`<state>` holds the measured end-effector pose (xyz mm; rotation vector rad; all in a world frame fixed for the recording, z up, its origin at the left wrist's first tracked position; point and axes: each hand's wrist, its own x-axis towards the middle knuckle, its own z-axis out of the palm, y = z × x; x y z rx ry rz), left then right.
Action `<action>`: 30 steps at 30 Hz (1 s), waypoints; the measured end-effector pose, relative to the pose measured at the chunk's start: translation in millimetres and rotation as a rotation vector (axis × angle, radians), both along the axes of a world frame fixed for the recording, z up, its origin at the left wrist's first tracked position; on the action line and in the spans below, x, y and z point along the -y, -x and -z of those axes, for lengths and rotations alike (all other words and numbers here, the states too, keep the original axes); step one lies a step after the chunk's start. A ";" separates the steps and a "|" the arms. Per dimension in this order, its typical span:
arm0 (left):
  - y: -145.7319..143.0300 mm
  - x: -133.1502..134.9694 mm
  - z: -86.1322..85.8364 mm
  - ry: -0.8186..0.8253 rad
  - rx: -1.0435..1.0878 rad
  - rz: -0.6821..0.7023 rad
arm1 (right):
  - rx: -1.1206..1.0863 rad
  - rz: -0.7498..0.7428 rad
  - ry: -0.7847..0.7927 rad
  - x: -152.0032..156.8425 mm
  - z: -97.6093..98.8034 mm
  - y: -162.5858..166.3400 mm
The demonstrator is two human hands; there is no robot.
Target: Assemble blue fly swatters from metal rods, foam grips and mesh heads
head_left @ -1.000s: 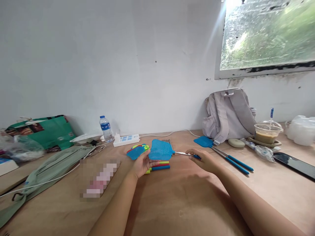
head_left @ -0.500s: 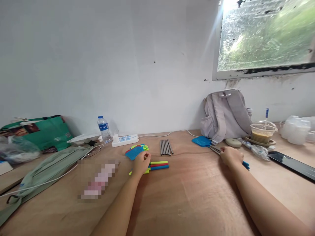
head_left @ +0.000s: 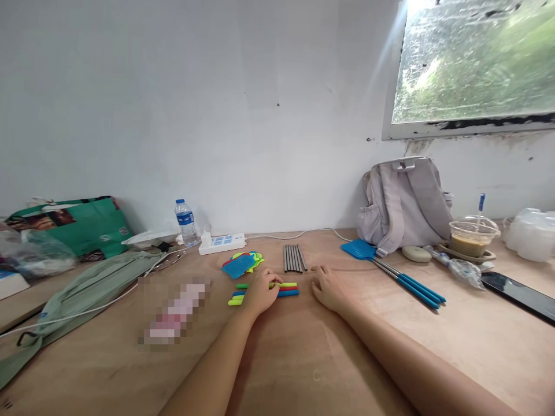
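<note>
My left hand [head_left: 261,292] rests over a row of coloured plastic tubes, its fingers loosely bent and apart. A blue tube [head_left: 288,293] and a red one [head_left: 293,288] stick out to its right; a yellow tube [head_left: 236,302] shows to its left. The hand covers their middles. My right hand [head_left: 328,289] lies on the table with fingers spread and nothing in it. Thin metal rods [head_left: 295,259] lie side by side beyond the hands. Coloured fly-swatter heads [head_left: 239,266] are stacked at the left. Blue fly swatters [head_left: 418,289] with metal shafts lie at the right.
A grey backpack [head_left: 405,202] leans on the wall by a drink cup [head_left: 472,238] and a black phone-like slab [head_left: 520,294]. Left are a power strip [head_left: 222,243], a water bottle [head_left: 186,223], a green bag [head_left: 93,228] and a blurred pink item [head_left: 176,315].
My right hand has let go of the blue fly swatters and moved left to the middle. My left hand has shifted slightly right and lower onto the tubes.
</note>
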<state>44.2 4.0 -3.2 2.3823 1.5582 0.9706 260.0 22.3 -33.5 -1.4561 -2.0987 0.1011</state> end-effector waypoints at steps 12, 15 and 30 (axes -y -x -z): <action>-4.7 5.0 -7.5 -0.032 -0.063 0.024 | 0.112 0.070 0.050 -25.5 -5.5 13.2; -5.0 10.4 -11.7 0.034 -0.123 0.140 | 0.096 0.139 0.055 -29.4 -2.9 4.5; -12.0 22.1 -14.8 0.186 -0.153 0.333 | -0.065 0.058 0.183 -44.0 3.4 -35.6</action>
